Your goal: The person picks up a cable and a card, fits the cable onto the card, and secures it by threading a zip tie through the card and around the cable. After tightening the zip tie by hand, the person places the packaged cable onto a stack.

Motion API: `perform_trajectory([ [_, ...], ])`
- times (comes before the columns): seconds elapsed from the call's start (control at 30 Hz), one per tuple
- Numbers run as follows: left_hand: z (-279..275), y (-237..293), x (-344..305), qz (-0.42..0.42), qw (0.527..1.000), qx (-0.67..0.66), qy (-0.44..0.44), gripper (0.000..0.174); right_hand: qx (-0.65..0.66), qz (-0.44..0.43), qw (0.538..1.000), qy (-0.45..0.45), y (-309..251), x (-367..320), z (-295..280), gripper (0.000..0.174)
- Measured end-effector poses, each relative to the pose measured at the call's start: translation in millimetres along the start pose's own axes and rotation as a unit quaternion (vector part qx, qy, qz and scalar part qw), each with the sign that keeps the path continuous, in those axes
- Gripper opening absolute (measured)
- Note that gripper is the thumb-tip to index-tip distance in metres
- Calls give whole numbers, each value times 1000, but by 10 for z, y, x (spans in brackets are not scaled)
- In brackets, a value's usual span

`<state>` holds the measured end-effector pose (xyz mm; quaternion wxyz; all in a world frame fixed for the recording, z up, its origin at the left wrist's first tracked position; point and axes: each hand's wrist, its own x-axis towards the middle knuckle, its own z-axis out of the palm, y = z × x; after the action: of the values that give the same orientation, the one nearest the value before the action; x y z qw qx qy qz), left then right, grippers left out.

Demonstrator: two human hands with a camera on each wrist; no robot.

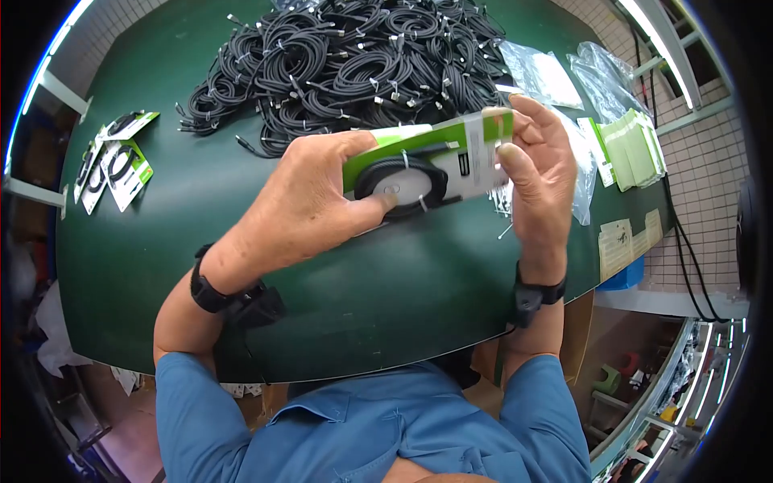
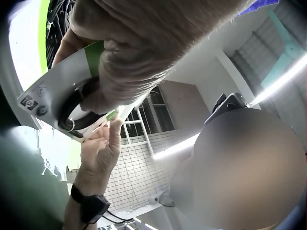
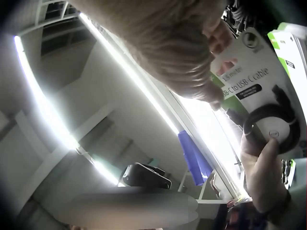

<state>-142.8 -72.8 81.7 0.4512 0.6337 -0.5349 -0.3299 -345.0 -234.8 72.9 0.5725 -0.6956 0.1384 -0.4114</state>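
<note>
Head: left hand (image 1: 310, 189) grips card (image 1: 455, 161) with coiled cable (image 1: 437, 183); right hand (image 1: 543, 169) pinches card's other end. Cable pile (image 1: 354, 64) beyond both hands. Left wrist: card spans between hands. Right wrist: cable on printed side, by left hand. Step looks like packing cable onto card; next move probably calls for steady left grip, right hand working the end.
</note>
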Motion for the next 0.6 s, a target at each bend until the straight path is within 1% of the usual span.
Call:
perform_trajectory([
  [0.07, -3, -7, -22, 78, 989, 127, -2, 34, -73, 71, 991, -89, -146, 16, -96, 48],
  [0.1, 0, -10, -37, 116, 975, 189, -4, 32, -70, 76, 991, -89, -157, 1, -128, 48],
  [0.13, 1, -4, -53, 113, 975, 189, -5, 32, -126, 61, 980, -138, -168, -15, -156, 46],
  [0.2, -16, 30, -64, 110, 984, 118, 76, 44, -236, 22, 944, -231, -183, -28, -177, 42],
  [0.23, -28, 50, -58, 111, 983, 83, 117, 50, -235, 19, 944, -230, -174, -40, -162, 42],
  [0.27, -29, 46, -27, 114, 983, 87, 119, 50, -194, 55, 963, -180, -144, -64, -131, 39],
  [0.33, 6, -41, 90, 190, 935, 99, 281, 60, -107, 120, 984, -79, -65, -110, -51, 33],
  [0.37, 26, -80, 144, 228, 899, 103, 359, 65, -107, 112, 985, -80, -6, -130, -5, 33],
  [0.4, 62, -121, 183, 234, 896, 106, 363, 65, -69, 102, 991, -49, 78, -164, 49, 30],
  [0.43, 113, -174, 216, 211, 910, -1, 358, 65, -30, 95, 995, -19, 159, -196, 98, 27],
  [0.47, 155, -223, 234, 183, 914, -107, 346, 65, 10, 89, 996, 11, 204, -215, 131, 25],
  [0.5, 162, -245, 235, 153, 907, -213, 330, 66, 12, 88, 996, 9, 223, -224, 154, 25],
  [0.53, 135, -252, 218, 153, 907, -210, 332, 66, 23, 91, 995, 14, 241, -236, 173, 25],
  [0.6, 71, -280, 165, 66, 923, -296, 237, 56, 42, 102, 994, 22, 267, -246, 195, 24],
])
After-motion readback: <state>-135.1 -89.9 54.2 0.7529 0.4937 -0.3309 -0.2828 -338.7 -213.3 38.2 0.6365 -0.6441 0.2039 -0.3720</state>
